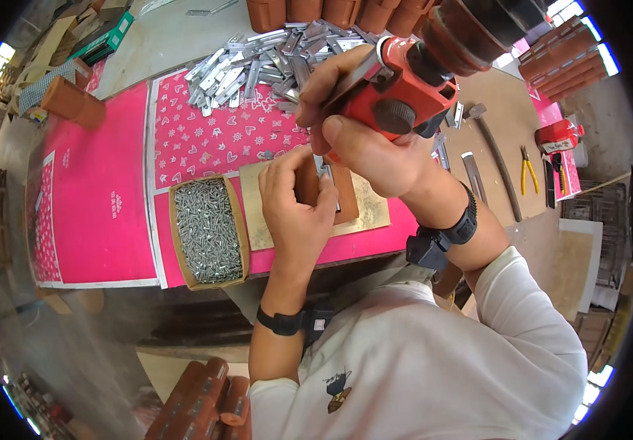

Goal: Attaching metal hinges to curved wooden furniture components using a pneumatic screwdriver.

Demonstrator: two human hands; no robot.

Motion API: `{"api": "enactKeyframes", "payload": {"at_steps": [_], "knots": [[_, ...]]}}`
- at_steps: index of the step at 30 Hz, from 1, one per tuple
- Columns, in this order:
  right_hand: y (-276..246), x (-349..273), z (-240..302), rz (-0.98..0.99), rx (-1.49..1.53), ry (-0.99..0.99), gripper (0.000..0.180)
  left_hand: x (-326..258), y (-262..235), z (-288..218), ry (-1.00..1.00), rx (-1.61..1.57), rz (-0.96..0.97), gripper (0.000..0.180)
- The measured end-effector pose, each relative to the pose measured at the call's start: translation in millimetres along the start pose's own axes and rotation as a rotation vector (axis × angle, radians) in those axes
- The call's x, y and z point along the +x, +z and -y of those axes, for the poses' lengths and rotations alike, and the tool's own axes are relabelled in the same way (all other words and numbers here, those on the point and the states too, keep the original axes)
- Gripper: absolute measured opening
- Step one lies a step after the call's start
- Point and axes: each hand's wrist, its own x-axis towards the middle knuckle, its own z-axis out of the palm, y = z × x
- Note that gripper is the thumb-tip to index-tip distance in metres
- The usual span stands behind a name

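My right hand (364,136) grips a red and black power drill (412,81), held nose down over the work. Beneath it my left hand (294,202) presses a brown block (344,192) onto a thin wooden board (368,209); a small metal piece sits by my fingers on the block. The drill's tip is hidden behind my hands. An open cardboard box of silver screws (208,229) stands just left of my left hand.
A heap of flat metal brackets (258,62) lies behind on the pink patterned sheet (111,183). Brown cylinders (331,11) line the back edge. A hammer (496,158), a chisel (474,176) and yellow pliers (528,170) lie at right. More brown cylinders (203,403) lie below the bench.
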Motion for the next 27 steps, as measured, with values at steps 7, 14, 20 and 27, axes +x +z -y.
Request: {"api": "enactKeyframes", "payload": {"at_steps": [7, 14, 20, 27], "knots": [[-1, -2, 1, 0.020, -0.071, -0.047, 0.023, 3, -2, 3, 0.042, 0.152, 0.075, 0.019], [3, -4, 0, 0.048, -0.101, -0.075, 0.022, 0, -1, 5, 0.067, 0.127, 0.045, 0.021], [-1, -2, -2, 0.049, -0.042, -0.013, 0.022, -2, -1, 9, 0.042, 0.071, 0.056, 0.043], [1, -7, 0, 0.110, -0.165, -0.032, 0.024, -20, 11, 35, 0.021, -0.276, 0.070, 0.069]]}}
